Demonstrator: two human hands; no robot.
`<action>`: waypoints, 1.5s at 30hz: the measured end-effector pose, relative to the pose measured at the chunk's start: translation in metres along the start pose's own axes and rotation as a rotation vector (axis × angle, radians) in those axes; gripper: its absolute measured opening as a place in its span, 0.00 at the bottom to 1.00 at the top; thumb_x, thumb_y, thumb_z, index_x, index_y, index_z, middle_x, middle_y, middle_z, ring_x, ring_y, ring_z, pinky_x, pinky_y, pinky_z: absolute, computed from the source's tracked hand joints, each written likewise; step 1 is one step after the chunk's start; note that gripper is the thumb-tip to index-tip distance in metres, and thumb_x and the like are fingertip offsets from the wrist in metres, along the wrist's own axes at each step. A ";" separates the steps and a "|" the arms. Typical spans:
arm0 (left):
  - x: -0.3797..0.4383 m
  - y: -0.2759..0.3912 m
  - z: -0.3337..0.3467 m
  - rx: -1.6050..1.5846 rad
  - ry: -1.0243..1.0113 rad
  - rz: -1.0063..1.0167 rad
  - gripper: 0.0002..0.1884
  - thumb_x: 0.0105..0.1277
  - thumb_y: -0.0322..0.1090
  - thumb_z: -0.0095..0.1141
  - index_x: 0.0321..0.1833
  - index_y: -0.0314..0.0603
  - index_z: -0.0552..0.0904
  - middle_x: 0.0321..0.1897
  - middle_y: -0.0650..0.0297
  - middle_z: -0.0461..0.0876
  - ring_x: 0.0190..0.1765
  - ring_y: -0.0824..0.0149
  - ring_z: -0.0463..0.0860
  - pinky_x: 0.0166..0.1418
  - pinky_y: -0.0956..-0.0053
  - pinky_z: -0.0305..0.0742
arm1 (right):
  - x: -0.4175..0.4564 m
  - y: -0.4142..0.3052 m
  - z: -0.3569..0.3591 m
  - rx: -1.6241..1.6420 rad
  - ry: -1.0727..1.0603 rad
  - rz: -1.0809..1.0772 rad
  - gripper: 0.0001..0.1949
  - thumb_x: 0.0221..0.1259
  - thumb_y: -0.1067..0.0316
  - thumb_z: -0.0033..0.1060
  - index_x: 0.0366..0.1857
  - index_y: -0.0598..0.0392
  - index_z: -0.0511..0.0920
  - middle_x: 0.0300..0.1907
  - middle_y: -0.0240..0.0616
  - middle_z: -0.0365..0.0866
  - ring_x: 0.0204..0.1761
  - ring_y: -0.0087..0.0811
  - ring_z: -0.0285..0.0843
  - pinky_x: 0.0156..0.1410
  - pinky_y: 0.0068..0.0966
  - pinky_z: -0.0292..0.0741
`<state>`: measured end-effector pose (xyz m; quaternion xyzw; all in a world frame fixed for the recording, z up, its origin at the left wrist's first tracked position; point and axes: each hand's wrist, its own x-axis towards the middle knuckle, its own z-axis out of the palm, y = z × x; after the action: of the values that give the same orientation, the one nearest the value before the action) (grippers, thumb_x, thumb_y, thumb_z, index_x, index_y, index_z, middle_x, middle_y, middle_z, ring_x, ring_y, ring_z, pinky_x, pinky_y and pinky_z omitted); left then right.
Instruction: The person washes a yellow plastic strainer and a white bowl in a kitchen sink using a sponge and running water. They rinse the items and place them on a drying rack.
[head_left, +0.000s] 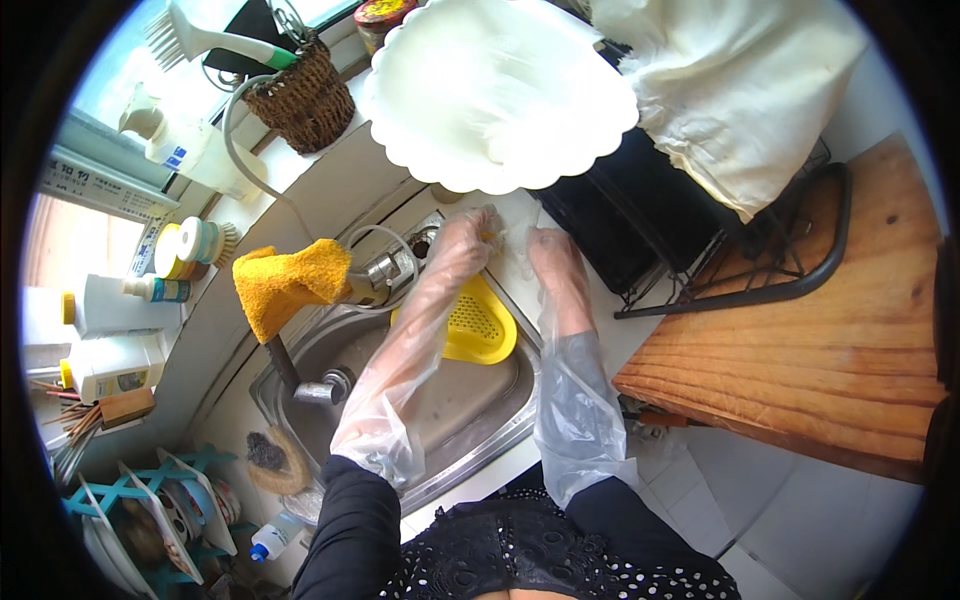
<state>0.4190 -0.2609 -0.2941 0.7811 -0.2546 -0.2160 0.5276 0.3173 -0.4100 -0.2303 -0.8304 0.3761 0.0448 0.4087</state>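
Both of my hands wear long clear plastic gloves and reach over the white counter beyond the sink (450, 405). My left hand (469, 232) has its fingers curled around something small and yellowish, mostly hidden. To its right, my right hand (551, 247) rests by a wet, clear patch on the counter; its fingertips are hard to make out. Below my left hand, a yellow perforated plastic basket (480, 322) sits in the sink's corner. A yellow cloth (289, 281) hangs over the faucet. A large white scalloped object (499, 90) stands above my hands.
A black wire rack (810, 277) stands on the right beside a wooden board (780, 360), with a pale cloth (742, 97) above. On the left sill are a woven basket (304, 97), a pump bottle (202, 157) and brushes. A teal dish rack (150, 487) holds plates at lower left.
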 end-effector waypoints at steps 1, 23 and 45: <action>-0.013 0.004 0.006 0.122 0.092 0.067 0.20 0.60 0.28 0.64 0.57 0.38 0.83 0.48 0.53 0.85 0.49 0.57 0.84 0.52 0.67 0.78 | -0.003 -0.001 0.004 0.009 0.028 -0.007 0.24 0.70 0.48 0.50 0.44 0.60 0.86 0.49 0.56 0.86 0.55 0.56 0.82 0.59 0.43 0.77; -0.201 -0.044 0.068 -0.850 0.579 -0.798 0.17 0.76 0.47 0.58 0.54 0.40 0.78 0.30 0.69 0.80 0.23 0.76 0.72 0.24 0.80 0.67 | -0.018 0.025 0.046 -0.051 0.101 -0.224 0.22 0.74 0.53 0.49 0.41 0.67 0.83 0.43 0.65 0.84 0.51 0.63 0.82 0.55 0.49 0.78; -0.209 -0.049 0.047 -1.006 0.553 -0.657 0.17 0.76 0.53 0.58 0.53 0.48 0.78 0.31 0.72 0.78 0.27 0.78 0.72 0.29 0.82 0.67 | -0.041 0.036 0.060 -0.663 0.006 -0.469 0.12 0.73 0.63 0.50 0.36 0.52 0.85 0.32 0.43 0.88 0.36 0.47 0.89 0.38 0.41 0.83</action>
<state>0.2370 -0.1484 -0.3418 0.5030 0.2738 -0.2500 0.7808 0.2778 -0.3568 -0.2773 -0.9806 0.1429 0.0667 0.1167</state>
